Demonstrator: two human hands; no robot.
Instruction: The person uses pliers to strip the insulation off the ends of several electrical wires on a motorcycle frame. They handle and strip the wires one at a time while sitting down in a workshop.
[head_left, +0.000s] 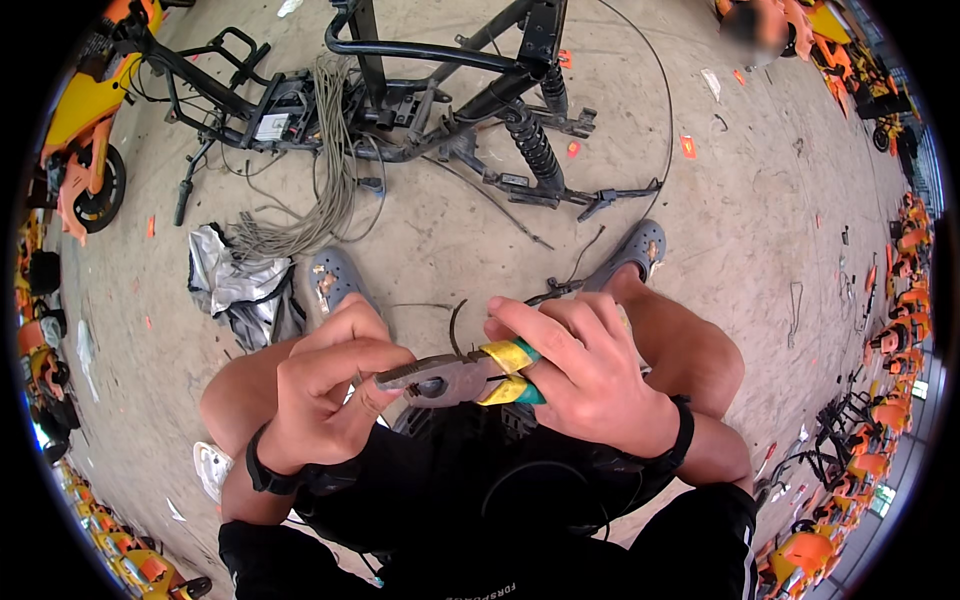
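Combination pliers (450, 381) with yellow and green handle sleeves lie across the space between my hands, jaws to the left. My right hand (596, 367) is wrapped around the handles. The thumb and index finger of my left hand (334, 382) pinch at the tip of the jaws; whether a small piece is caught between them is hidden. A short, dark, curved strip or wire (454, 326) sticks up behind the pliers near the pivot.
Ahead stands a black scooter frame (450, 139) with a coil-spring shock absorber (534, 142). A bundle of grey cables (334, 150) hangs over it. Silver sheeting (240, 277) lies by my left clog (335, 277). Orange and yellow scooters (97, 142) line the sides.
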